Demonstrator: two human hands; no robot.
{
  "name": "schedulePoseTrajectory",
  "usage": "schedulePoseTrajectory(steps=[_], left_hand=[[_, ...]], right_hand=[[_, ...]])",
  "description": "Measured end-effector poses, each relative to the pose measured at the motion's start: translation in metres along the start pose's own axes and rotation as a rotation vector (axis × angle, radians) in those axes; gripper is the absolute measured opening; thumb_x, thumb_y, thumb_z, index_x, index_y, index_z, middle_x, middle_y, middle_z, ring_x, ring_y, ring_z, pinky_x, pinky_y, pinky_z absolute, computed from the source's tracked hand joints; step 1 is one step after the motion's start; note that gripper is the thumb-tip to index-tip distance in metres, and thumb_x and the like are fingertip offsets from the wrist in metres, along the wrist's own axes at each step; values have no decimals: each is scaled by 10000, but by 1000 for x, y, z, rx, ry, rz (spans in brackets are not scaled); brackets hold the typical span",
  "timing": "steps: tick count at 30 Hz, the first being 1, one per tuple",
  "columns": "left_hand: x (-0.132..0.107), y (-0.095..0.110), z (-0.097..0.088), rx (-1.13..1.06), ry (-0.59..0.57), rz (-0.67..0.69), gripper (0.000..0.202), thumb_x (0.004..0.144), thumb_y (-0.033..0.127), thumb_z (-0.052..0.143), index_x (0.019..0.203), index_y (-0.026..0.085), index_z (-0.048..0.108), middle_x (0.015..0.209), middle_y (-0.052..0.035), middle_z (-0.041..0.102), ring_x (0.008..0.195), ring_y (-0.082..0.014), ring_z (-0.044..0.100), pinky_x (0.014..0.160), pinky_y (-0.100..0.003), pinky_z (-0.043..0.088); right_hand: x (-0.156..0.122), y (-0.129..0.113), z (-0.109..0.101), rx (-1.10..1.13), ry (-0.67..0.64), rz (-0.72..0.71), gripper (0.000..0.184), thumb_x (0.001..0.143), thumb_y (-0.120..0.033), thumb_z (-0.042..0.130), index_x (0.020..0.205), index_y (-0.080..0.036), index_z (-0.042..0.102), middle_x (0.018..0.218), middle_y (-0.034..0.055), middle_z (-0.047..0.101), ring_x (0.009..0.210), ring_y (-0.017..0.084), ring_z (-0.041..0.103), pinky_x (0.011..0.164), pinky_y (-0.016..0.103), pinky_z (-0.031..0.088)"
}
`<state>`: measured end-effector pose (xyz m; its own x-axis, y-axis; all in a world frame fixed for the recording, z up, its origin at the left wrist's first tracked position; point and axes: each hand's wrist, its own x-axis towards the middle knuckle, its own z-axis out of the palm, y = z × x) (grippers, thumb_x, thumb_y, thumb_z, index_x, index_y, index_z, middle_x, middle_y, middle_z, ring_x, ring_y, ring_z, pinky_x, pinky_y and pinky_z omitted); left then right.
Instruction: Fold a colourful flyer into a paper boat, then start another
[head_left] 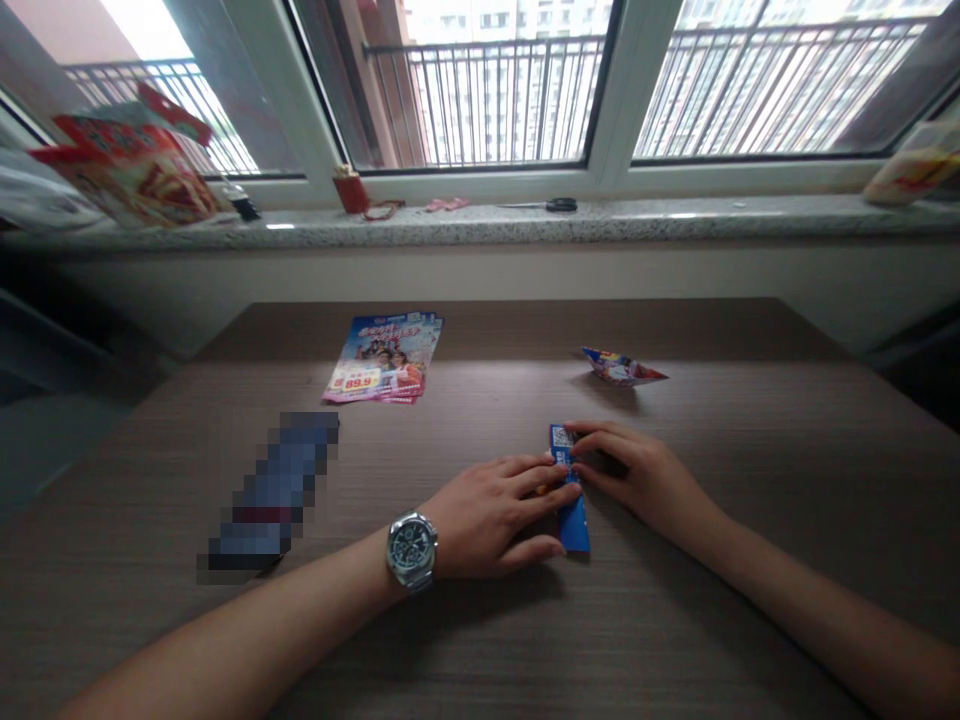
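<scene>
A narrow strip of folded blue printed paper [574, 525] lies on the wooden table in front of me, with a QR code at its far end. My left hand [502, 515], wearing a metal watch [412, 551] on the wrist, lies flat with its fingers spread over the paper's left side and middle. From the right, my right hand [637, 465] touches the strip's right edge near the far end with bent fingertips. Its fingers are slightly apart, and I see nothing gripped between them. Part of the paper is hidden under my left fingers.
A stack of printed flyers [386, 360] lies at the back left. Beyond my hands sits a folded paper piece [622, 368]. At left is a blurred, pixelated dark device [274, 495]. On the windowsill are scissors [551, 205], a red lighter-like item [349, 190] and a red snack bag [142, 165].
</scene>
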<state>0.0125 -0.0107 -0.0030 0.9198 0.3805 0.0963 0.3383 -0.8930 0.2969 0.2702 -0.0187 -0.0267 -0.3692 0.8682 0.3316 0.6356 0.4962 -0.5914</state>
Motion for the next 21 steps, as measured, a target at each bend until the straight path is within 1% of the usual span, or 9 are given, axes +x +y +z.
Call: schedulePoseTrajectory(steps=[2, 5, 8, 10, 12, 16, 21], left_hand=[[0, 0, 0, 7, 0, -6, 590, 1030, 541, 387, 1525, 220, 388, 1575, -76, 404, 1474, -275, 336, 1197, -449, 353], [1, 0, 1, 11, 1, -3, 587, 1031, 539, 384, 1520, 215, 396, 1568, -79, 414, 1472, -279, 341, 1186, -446, 372], [2, 0, 0, 21, 2, 3, 586, 1032, 540, 379, 1516, 210, 402, 1560, -80, 425, 1468, -277, 348, 1185, -438, 374], [1, 1, 0, 36, 11, 3, 578, 1035, 540, 372, 1511, 213, 408, 1553, -78, 436, 1467, -275, 349, 1203, -443, 343], [1, 1, 0, 50, 13, 4, 582, 1037, 541, 366, 1516, 211, 400, 1556, -81, 432, 1479, -277, 329, 1222, -453, 304], [1, 1, -1, 43, 2, 18, 613, 1029, 555, 373, 1521, 190, 390, 1556, -107, 424, 1462, -286, 356, 1206, -442, 330], [2, 1, -1, 46, 1, 14, 597, 1024, 553, 389, 1505, 200, 417, 1548, -117, 425, 1442, -296, 381, 1194, -448, 348]], right_hand=[[-1, -1, 0, -13, 6, -1, 54, 895, -195, 678, 939, -226, 688, 1279, 90, 679, 1117, 247, 680, 943, 404, 560], [-2, -3, -1, -28, -6, -13, 42, 902, -192, 669, 912, -231, 682, 1278, 83, 677, 1114, 241, 682, 940, 386, 559], [-2, -3, -2, -28, -11, -19, 105, 909, -204, 667, 1006, -234, 691, 1272, 84, 692, 1120, 237, 684, 956, 380, 557], [-1, -2, -1, -38, -8, -40, 178, 919, -205, 652, 1092, -229, 689, 1268, 92, 698, 1132, 237, 681, 977, 390, 553], [-1, -1, -1, -55, -6, -65, 209, 931, -207, 633, 1131, -222, 692, 1270, 100, 698, 1142, 240, 678, 987, 399, 552], [-1, 0, 0, -80, -19, -84, 217, 949, -224, 610, 1144, -213, 706, 1284, 110, 690, 1150, 244, 671, 989, 406, 556], [-1, -1, -1, -123, -34, -111, 304, 970, -249, 584, 1257, -228, 680, 1312, 110, 673, 1173, 250, 654, 1003, 420, 549]])
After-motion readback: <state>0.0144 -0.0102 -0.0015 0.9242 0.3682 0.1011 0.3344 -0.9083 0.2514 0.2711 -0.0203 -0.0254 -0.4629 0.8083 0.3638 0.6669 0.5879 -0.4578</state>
